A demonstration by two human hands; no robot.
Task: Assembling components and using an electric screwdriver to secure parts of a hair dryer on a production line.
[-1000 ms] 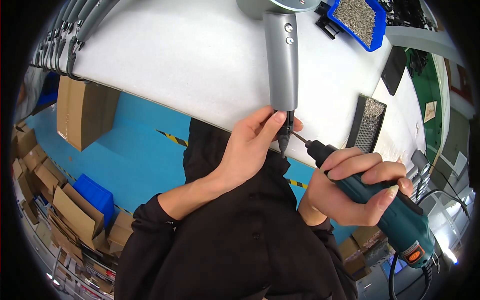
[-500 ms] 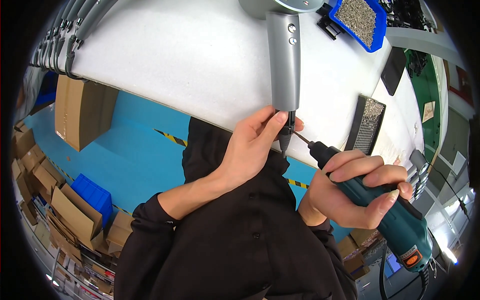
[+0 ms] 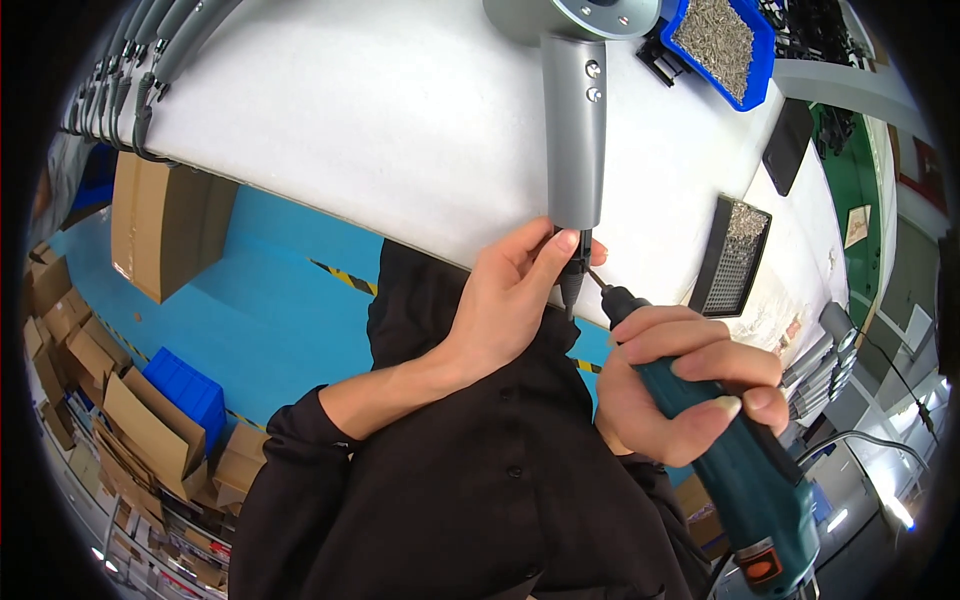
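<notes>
A grey hair dryer (image 3: pixel 575 140) lies on the white table, its handle pointing toward me and two round buttons facing up. My left hand (image 3: pixel 510 295) pinches the black cord fitting (image 3: pixel 574 268) at the handle's lower end between thumb and fingers, by the table's front edge. My right hand (image 3: pixel 680 385) is wrapped round a dark green electric screwdriver (image 3: pixel 740 480), tilted with its body low on the right. The thin bit reaches the side of the fitting, close to my left fingertips; whether it sits in a screw is too small to tell.
A blue bin (image 3: pixel 735 85) of screws stands at the back right. Nearer are a black screw tray (image 3: pixel 712 290) and a dark phone-shaped slab (image 3: pixel 788 147). Several grey handles with cords (image 3: pixel 180 50) lie far left. A cardboard box (image 3: pixel 160 225) is beyond the table's left front edge.
The screwdriver has swung to a steeper tilt, its rear end moving left and down. Its bit has come slightly nearer the fitting. The hair dryer sits slightly lower in view.
</notes>
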